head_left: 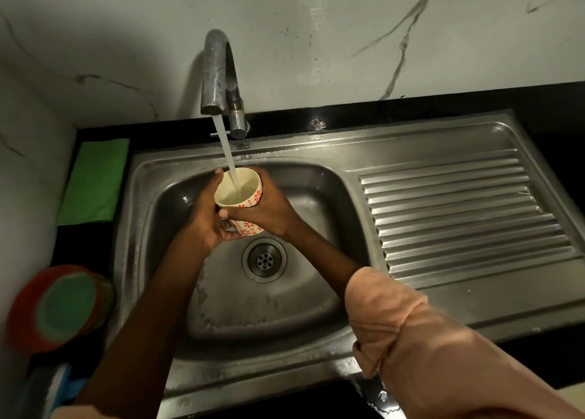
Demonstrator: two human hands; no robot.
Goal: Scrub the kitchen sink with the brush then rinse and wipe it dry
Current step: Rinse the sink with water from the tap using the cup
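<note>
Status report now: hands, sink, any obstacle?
Left hand and right hand grip white red-flowered cup under running steel tap. Steel sink wet. No brush visible.

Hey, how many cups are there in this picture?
1. The floral cup is over the sink basin under the running tap, held by the left hand and right hand.

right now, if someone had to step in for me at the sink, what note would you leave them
Left hand: grips the cup from the left side.
Right hand: grips the cup from the right.
The cup sits upright over the sink basin, under the running tap, filling with water.
Green cloth lies flat on the counter left of the sink.
No brush clearly in view, so scrubbing can't be confirmed.
Left: rinse the basin with the cup, shut off the tap, wipe dry with the cloth.
</note>
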